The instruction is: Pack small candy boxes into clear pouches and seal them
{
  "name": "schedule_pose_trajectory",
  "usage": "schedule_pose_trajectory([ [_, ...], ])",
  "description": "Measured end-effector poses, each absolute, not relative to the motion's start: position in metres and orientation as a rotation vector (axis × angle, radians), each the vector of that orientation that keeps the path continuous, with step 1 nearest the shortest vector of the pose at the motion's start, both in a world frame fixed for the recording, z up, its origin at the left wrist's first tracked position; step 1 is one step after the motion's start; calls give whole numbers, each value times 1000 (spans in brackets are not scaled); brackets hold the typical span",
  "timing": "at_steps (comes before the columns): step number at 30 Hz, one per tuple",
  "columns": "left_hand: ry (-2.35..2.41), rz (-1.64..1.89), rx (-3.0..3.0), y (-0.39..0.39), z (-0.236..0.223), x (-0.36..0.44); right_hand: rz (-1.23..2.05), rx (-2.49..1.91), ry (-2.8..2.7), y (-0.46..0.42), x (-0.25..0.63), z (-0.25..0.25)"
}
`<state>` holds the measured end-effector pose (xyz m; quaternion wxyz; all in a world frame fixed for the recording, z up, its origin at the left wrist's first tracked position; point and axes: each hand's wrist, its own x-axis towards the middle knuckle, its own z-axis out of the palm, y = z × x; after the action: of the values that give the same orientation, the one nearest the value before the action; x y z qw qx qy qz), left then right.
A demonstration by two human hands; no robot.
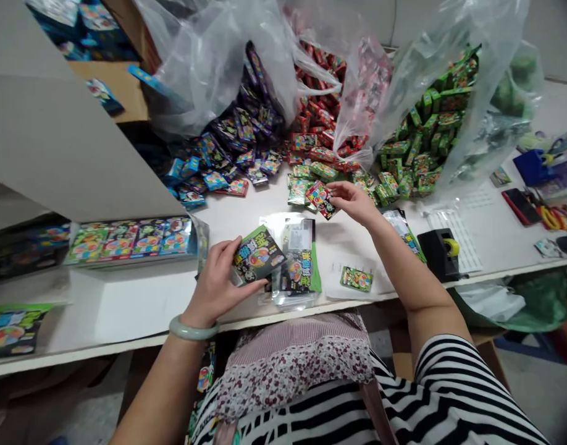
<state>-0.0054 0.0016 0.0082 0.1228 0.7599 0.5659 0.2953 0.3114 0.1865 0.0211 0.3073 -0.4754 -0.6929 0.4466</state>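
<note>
My left hand [214, 278], with a pale bangle at its wrist, grips a black-and-green printed pouch [259, 252] over the front part of the table. Between the thumb and fingers of my right hand [357, 203] is a small red candy packet [321, 199], tilted, just in front of the heaps. A green packet [297, 191] lies beside it, partly covered. Another black-and-green pouch [302, 269] with a clear lower end lies flat beside the one in my left hand. Near the front edge, a small green packet [356, 279] rests on its own.
Plastic bags spill purple packets [244, 133], red packets [318, 117] and green packets [420, 139] along the back. Blue packets [188, 176] lie left of them. A black tape dispenser [438, 254] stands right, near a phone [519, 207]. Printed cards [130, 238] stand left by a white partition [79, 142].
</note>
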Motion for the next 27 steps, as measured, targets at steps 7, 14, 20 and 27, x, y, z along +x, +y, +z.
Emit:
schedule_pose_trajectory([
  [7, 1602, 827, 2280, 4, 8, 10, 485, -1598, -2322, 125, 345, -9],
  [14, 1595, 789, 2278, 5, 10, 13, 722, -1393, -2501, 144, 378, -5],
  [20, 1539, 733, 2254, 9, 9, 22, 790, -1244, -2681, 159, 376, -19],
  [27, 1481, 694, 2312, 12, 13, 23, 910, -565, -2534, 117, 347, 52],
])
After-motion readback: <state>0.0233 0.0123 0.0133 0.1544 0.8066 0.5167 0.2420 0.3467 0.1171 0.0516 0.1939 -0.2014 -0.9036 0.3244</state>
